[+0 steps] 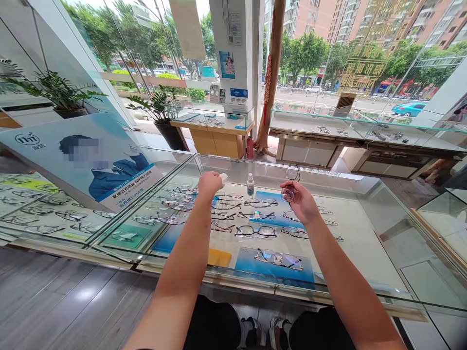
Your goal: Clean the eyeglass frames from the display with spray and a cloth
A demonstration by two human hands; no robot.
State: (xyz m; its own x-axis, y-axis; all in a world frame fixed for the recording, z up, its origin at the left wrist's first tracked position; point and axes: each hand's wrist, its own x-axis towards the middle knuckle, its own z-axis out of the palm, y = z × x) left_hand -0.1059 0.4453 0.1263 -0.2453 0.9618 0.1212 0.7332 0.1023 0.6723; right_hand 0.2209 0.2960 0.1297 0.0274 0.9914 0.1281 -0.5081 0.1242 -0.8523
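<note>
My left hand [210, 183] is closed on a crumpled white tissue or cloth [224, 179], held over the glass display case. My right hand [303, 201] pinches a pair of eyeglasses [288, 195] by the frame, the lenses tilted up and one above the other. Between the hands, a small white bottle [250, 185] with a label stands upright on the glass top. Beneath the glass lie rows of eyeglasses [256, 231], some on blue cards, with one larger pair [279, 259] near the front.
A large advertising board [120, 182] stands on the case at the left. The case's front edge [255, 287] runs just before my legs. Potted plants [170, 119], a tree trunk [269, 82] and more glass display counters [321, 129] are beyond, by the windows.
</note>
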